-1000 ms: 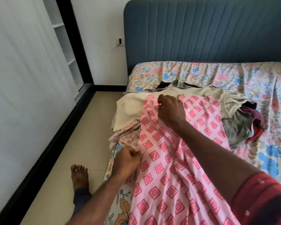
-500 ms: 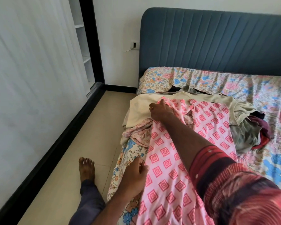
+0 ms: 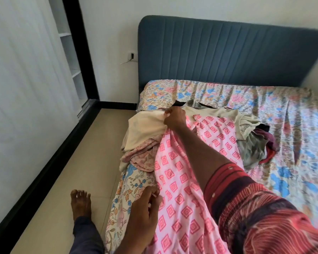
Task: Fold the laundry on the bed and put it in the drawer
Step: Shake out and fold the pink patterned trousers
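Observation:
A long pink garment with a red diamond print lies stretched along the bed's left side. My right hand grips its far end, over a cream shirt. My left hand pinches the garment's near left edge by the bed's side. Under and beside it sits a pile of laundry: a pale pink floral piece, grey cloth and maroon cloth. The drawer is not in view.
The bed has a floral sheet and a blue padded headboard. Beige floor runs along its left side, where my bare foot stands. A white wardrobe wall with open shelves is at the left.
My right hand has carried the garment's far end farther up, toward the headboard. My left hand has slid down the near edge. The camera has tilted, showing more of the bed.

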